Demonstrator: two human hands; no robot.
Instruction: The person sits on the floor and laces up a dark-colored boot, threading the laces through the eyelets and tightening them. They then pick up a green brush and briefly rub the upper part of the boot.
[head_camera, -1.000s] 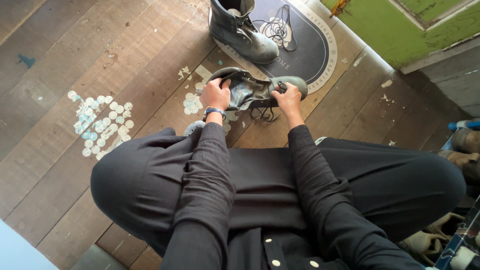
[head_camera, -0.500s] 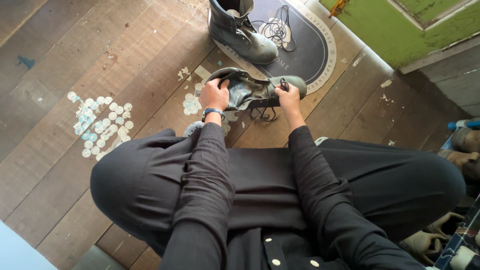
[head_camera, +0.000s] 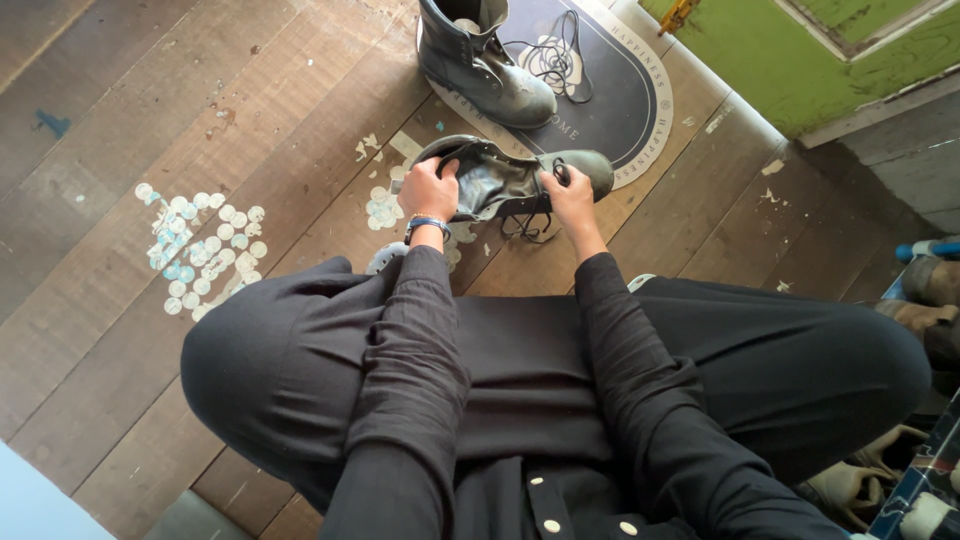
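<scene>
A person sits cross-legged on the plank floor (head_camera: 120, 90) with a worn grey-green boot (head_camera: 515, 178) lying on its side just ahead of the knees. The left hand (head_camera: 430, 190) has its grip closed on the boot's collar; the right hand (head_camera: 572, 195) pinches a black lace (head_camera: 528, 228) at the eyelets, loose ends trailing below. The lacing looks only partly worked. The second boot (head_camera: 480, 60) stands upright on the dark doormat (head_camera: 620, 110) with a loose lace (head_camera: 565, 50) beside it, apparently unlaced.
</scene>
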